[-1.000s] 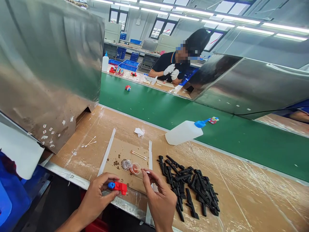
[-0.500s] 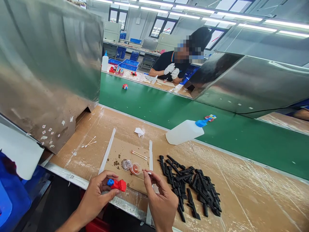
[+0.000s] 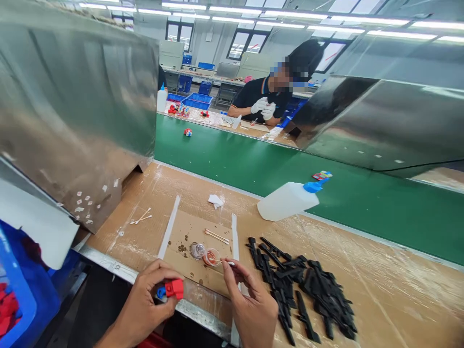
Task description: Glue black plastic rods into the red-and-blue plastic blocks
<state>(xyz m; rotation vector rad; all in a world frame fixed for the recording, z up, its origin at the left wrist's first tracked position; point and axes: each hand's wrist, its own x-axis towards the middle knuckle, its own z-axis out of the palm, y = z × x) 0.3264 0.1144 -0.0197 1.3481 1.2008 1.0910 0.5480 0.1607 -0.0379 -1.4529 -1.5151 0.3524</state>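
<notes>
— Holding what, each hand?
— Left hand (image 3: 145,302) pinches a red-and-blue toy part (image 3: 171,289) at the near tabletop (image 3: 380,290) edge; right hand (image 3: 250,302) grips a cotton swab (image 3: 222,262).
— Which way does the swab lie?
— Pointing left and slightly far, its tip in the small dish (image 3: 212,256) — the toy part sits nearer, left of that dish.

Two bare, sleeveless forearms and hands

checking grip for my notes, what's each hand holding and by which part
The left hand pinches a small red and blue toy part by its red body. The right hand holds a cotton swab near its white end, between fingertips.
</notes>
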